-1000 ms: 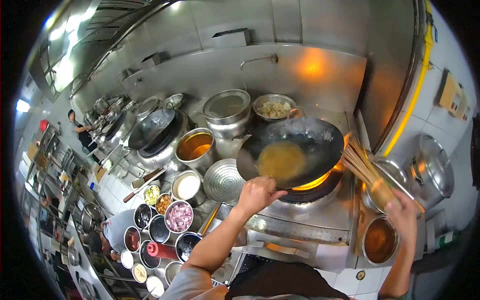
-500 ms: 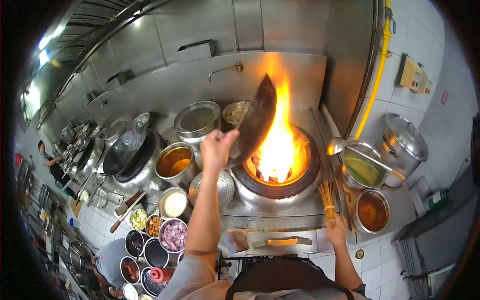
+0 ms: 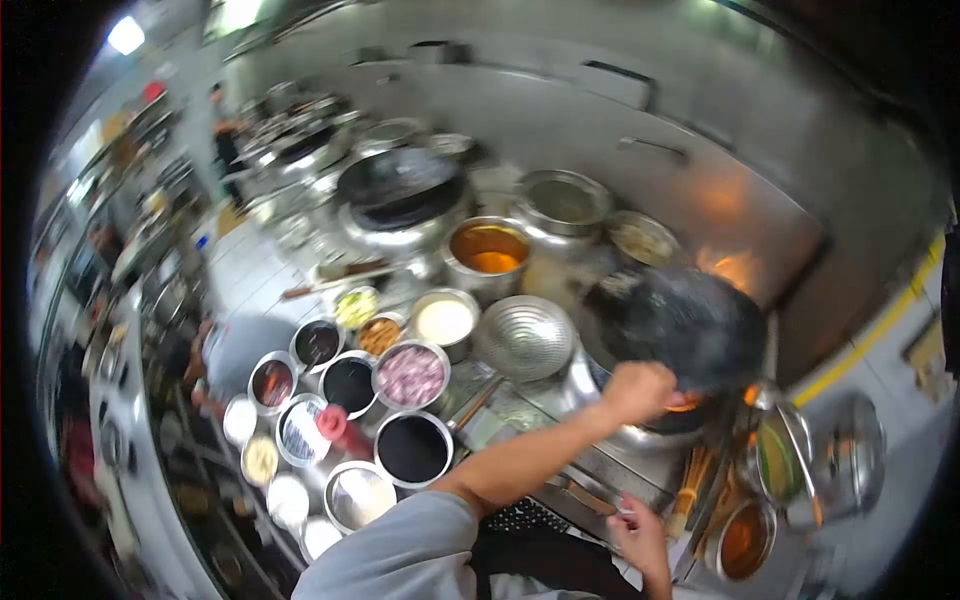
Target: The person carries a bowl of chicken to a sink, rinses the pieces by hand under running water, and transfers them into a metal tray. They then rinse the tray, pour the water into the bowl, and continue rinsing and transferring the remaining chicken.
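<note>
My left hand is closed on the near edge of a dark wok, which is blurred by motion. The wok sits tilted over the burner, hiding most of it and the fire; an orange glow shows under its near side. Low in the view, my right hand is held in front of the stove edge, fingers loosely bent and apart, with nothing in it. Just right of it, a bamboo wok brush stands bristles up against the stove, apart from the hand.
Left of the burner are a perforated strainer and a pot of orange liquid. Several ingredient bowls, among them chopped purple onion, stand nearer me. A ladle rests across a pot at right. Another person stands far left.
The view has swung left. The wok has come down from its raised tilt over the flames, with my left hand still on it. My right hand has let go of the wok brush.
</note>
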A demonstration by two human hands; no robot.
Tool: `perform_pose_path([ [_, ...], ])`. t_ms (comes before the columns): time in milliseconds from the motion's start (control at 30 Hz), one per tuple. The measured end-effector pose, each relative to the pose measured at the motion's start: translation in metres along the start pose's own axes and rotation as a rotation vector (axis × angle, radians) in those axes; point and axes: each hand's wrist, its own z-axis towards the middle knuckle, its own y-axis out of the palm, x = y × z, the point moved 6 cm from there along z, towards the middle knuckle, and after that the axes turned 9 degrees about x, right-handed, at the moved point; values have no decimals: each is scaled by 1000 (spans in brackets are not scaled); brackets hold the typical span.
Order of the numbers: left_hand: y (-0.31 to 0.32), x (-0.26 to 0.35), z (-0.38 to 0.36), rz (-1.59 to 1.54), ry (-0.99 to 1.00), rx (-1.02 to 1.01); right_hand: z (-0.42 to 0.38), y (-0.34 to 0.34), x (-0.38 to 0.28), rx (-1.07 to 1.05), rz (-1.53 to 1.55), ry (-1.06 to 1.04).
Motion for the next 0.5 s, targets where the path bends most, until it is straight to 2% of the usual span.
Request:
perform_pose_path([
  [67, 20, 19, -32, -76, 68, -157, 8, 24, -6, -193, -16, -134],
  [100, 23, 31, -43, 8, 79, -215, 9, 33, -12, -296, -46, -203],
  [133, 45, 32, -57, 5, 114, -183, 5, 39, -18, -412, -72, -270],
  [167, 45, 43, -58, 15, 128, -203, 2, 39, -31, -503, -67, -227],
  [200, 57, 45, -58, 67, 88, -207, -2, 36, -16, -470, -102, -267],
  [267, 85, 47, -61, 146, 3, -218, -2, 33, -27, -682, -174, -356],
  [333, 108, 50, -67, 282, -2, -200, 5, 39, -7, -779, -257, -392],
  [367, 135, 33, -73, 243, -147, -317, 8, 44, 8, -815, -307, -409],
  [467, 98, 59, -83, 196, -182, -227, 12, 64, 53, -938, -448, -481],
  [500, 86, 72, -91, 203, -138, -102, 11, 68, 63, -981, -471, -513],
])
